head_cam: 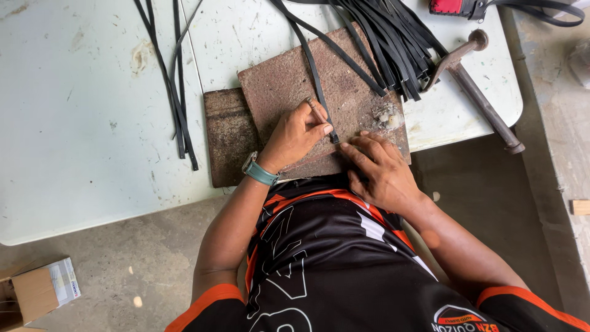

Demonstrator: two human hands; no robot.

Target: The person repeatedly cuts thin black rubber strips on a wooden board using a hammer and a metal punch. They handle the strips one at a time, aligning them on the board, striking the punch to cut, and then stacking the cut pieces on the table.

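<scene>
The left hand [296, 135] pinched the near end of a thin black rubber strip [313, 74] against the rough reddish-brown stone slab [276, 80] on the tabletop [92, 110]. The strip ran away from the person. The right hand [381, 172] rested just beside it, fingers loosely spread, gripping nothing.

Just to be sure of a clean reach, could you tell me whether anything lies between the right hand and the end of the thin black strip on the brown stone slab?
Nothing visible: right hand beside strip end.
</scene>
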